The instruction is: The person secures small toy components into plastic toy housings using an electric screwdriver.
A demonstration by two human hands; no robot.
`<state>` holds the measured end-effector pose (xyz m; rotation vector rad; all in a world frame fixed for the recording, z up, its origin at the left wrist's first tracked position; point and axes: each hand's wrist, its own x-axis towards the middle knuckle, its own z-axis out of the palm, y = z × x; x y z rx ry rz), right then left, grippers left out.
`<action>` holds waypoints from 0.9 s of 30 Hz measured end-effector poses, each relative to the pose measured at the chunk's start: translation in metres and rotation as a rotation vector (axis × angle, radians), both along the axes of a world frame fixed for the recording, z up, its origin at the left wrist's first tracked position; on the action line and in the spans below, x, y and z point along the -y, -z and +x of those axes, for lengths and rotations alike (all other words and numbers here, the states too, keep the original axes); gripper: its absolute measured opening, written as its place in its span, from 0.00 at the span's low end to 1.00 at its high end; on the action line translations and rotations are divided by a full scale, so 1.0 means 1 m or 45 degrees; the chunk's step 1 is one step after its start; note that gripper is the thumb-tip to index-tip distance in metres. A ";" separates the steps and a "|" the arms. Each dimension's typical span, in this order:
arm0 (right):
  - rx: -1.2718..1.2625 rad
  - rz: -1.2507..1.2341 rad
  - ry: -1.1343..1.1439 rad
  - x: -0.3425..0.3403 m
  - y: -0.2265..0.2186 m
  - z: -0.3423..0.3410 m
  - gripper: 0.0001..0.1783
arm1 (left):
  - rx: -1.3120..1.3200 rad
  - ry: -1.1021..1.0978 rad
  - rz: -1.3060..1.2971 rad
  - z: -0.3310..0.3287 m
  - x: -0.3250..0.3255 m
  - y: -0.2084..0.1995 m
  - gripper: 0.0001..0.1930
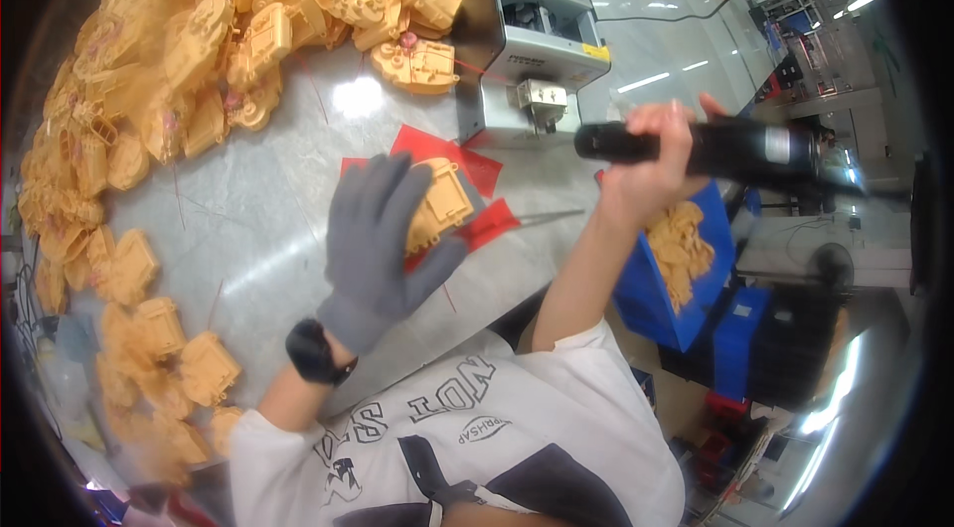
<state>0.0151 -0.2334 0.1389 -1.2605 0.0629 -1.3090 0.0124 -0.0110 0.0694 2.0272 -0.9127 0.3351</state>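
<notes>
A: Where is the left hand?

B: The left hand point(383, 234), in a grey glove, sits a little left of the frame's centre, with a dark watch point(316, 352) on its wrist. It is closed around a yellow plastic toy part point(438, 203), fingers wrapped over the part's left side and the thumb below it.

A: So the part lies where?

B: Against the palm, sticking out to the right of the fingers, above red sheets point(449, 155) on the grey table point(258, 219).

A: And the right hand?

B: The right hand point(654, 154) is bare, right of centre, gripping a black electric screwdriver point(715, 150) held roughly level, its front end pointing left.

A: What else is around?

B: A grey boxlike machine point(532, 45) at upper centre, a pile of yellow parts point(199, 40) across the upper left and down the left edge, and a blue bin point(686, 269) with more parts at the right.
</notes>
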 end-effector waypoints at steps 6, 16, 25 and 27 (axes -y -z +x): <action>-0.228 -0.043 -0.001 0.000 0.013 0.041 0.17 | -0.293 -0.059 -0.293 -0.022 -0.005 0.034 0.30; -0.260 0.000 -0.481 -0.056 0.019 -0.044 0.27 | -0.342 -0.125 -0.249 -0.021 -0.002 0.052 0.36; -0.150 -0.012 -0.516 -0.082 0.024 -0.036 0.37 | -0.263 -0.163 -0.174 -0.020 -0.016 0.055 0.32; -0.150 -0.035 -0.535 -0.083 0.025 -0.035 0.36 | -0.284 -0.174 -0.191 -0.021 -0.018 0.054 0.32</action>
